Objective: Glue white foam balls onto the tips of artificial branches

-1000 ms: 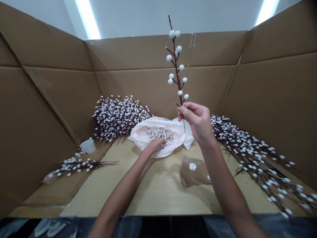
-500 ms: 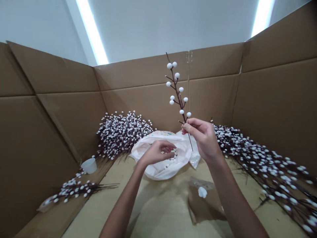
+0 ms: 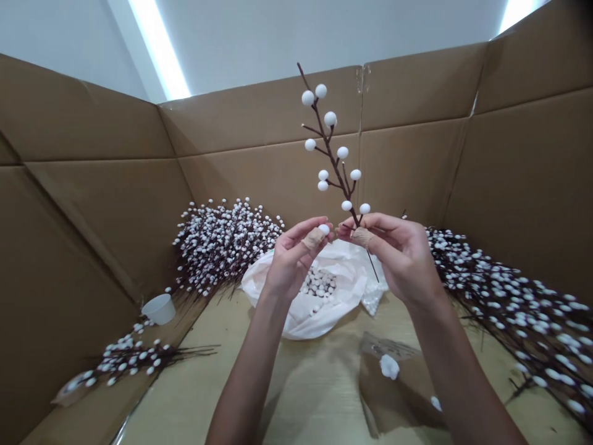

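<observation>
Upright in front of me stands an artificial berry branch (image 3: 330,148), brown with white round berries and a few bare twig tips. My right hand (image 3: 393,253) pinches its stem near the bottom, and the thin end hangs below the fingers. Between thumb and fingertips of my left hand (image 3: 296,256) is one loose white berry (image 3: 324,229), close to the branch's lower twigs. Both thumbs carry tan wraps. Beneath the hands lies an open white plastic bag (image 3: 306,321) with many loose berries (image 3: 319,284) in it.
Bunches of berry branches lie at the back left (image 3: 222,247) and along the right (image 3: 514,290). At left are a white cup (image 3: 159,309), a smaller bunch (image 3: 134,358) and a tape roll (image 3: 71,390). Brown paper (image 3: 393,402) holds a white blob (image 3: 389,366). Cardboard walls (image 3: 259,173) surround the table.
My left hand has come up out of the plastic bag with a white berry and moved beside the branch's lower end. The branch now appears larger and nearer.
</observation>
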`<action>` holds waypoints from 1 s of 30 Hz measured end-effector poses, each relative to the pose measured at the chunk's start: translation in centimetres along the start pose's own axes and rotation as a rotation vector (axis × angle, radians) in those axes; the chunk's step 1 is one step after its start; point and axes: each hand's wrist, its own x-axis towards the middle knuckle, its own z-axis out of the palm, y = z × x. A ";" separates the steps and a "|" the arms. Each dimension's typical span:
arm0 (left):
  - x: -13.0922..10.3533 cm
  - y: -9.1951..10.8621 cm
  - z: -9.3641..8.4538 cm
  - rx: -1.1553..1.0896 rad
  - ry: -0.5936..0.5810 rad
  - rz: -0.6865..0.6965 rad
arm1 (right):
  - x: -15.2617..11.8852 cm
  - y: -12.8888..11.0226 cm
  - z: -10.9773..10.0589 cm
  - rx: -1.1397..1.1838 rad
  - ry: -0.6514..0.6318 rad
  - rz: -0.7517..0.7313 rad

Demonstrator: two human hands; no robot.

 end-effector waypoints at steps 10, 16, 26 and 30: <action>0.2 -0.8 0.0 -0.005 0.032 0.069 | -0.7 -0.8 1.4 -0.173 0.032 -0.070; -0.1 -0.4 0.4 0.035 0.001 0.123 | -0.9 -1.2 1.4 -0.228 0.020 -0.110; -0.4 -0.1 0.6 0.063 -0.022 0.137 | -1.1 -0.9 1.9 -0.237 0.049 -0.122; -0.5 0.0 0.6 0.033 -0.022 0.141 | -1.1 -1.1 1.8 -0.253 0.051 -0.123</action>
